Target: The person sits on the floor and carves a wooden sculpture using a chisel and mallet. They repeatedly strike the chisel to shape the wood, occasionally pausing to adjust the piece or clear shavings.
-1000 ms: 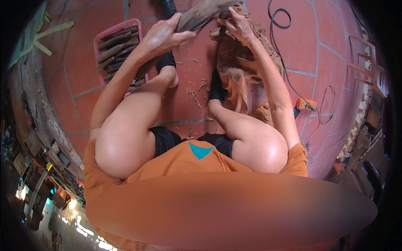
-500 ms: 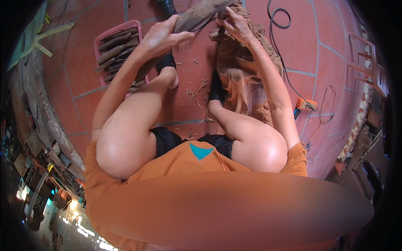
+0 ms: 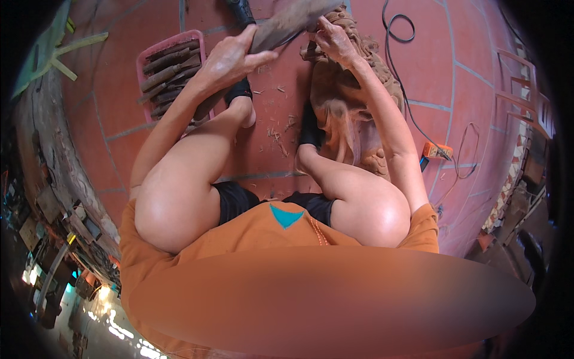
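My left hand (image 3: 230,60) is wrapped round a long grey-brown piece of wood (image 3: 290,27), its thumb lying toward the wood's lower edge. The wood slants up and right, slightly blurred, to the far side of my right hand (image 3: 336,43). The fingers of my right hand are curled together by the wood's far end; what they grip is hidden. Beneath my right hand and forearm lies a carved brown wooden figure (image 3: 341,110), its bearded head at the far end and draped folds toward me.
A pink tray (image 3: 140,69) of dark wooden-handled tools stands left of my leg. Wood shavings (image 3: 275,137) litter the red tiled floor (image 3: 430,72). A black cable (image 3: 394,66) runs to an orange socket block (image 3: 439,149) at right. A pink plastic chair (image 3: 529,99) stands farther right.
The piece of wood has shifted a little and its far end is blurred. My right hand has moved slightly down and left, and more of the carved head shows.
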`<state>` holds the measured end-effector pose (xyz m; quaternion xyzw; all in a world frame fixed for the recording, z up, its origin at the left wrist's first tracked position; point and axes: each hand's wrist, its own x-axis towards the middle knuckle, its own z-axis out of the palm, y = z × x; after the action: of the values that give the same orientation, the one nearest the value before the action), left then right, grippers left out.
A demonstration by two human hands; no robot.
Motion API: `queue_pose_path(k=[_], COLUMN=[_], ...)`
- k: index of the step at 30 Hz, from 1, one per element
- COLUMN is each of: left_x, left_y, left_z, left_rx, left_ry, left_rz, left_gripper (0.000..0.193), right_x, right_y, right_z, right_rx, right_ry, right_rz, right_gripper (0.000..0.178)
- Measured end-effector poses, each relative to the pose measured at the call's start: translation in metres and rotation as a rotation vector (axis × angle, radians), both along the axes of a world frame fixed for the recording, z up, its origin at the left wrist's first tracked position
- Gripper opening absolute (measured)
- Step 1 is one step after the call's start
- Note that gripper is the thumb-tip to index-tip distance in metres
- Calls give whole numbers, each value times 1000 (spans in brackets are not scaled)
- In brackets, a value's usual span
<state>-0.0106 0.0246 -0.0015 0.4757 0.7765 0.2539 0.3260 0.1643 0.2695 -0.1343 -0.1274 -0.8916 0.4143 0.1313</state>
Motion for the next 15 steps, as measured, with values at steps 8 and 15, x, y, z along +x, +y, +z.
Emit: queue_pose_path(k=[8, 15], left_x=[-5, -8], left_y=[0, 0], left_z=[7, -4], left_rx=[284, 148], left_ry=[-37, 20], left_rz=[79, 5], left_gripper=[49, 46], right_x=[-5, -3], right_y=[-1, -1], right_z=[-4, -7], right_rx=[-53, -24], right_ry=[49, 33], right_rz=[27, 13], right_gripper=[37, 34])
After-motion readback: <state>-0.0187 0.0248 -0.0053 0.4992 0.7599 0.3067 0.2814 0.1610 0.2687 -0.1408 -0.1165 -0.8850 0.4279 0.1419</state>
